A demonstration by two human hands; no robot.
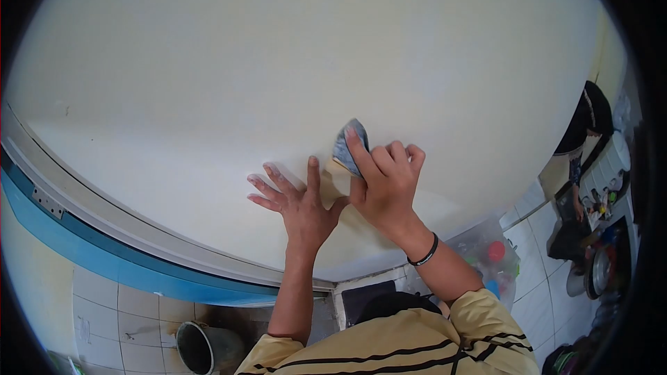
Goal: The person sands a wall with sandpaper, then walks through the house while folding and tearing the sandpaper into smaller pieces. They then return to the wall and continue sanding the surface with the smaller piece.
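Note:
My right hand (pixel 389 184) presses a folded piece of sandpaper (pixel 349 146) against the pale cream wall (pixel 333 48). It has a mottled blue-grey face and a yellowish lower edge. My thumb is mostly hidden, and the other fingers curl beside the piece. A black band (pixel 425 250) circles the right wrist. Lower and to the left, my left hand (pixel 306 208) is spread on the same wall, holding nothing, with whitish dust on its fingers. Its thumb tip comes right up to the right hand.
A blue door frame (pixel 139 260) with a metal hinge curves along the left. Below it, a dark bucket (pixel 198 347) stands by white tiles. A clear bag with coloured items (pixel 496 251) lies at lower right. Farther right, a person in dark clothing (pixel 587 121) is beside cluttered kitchenware.

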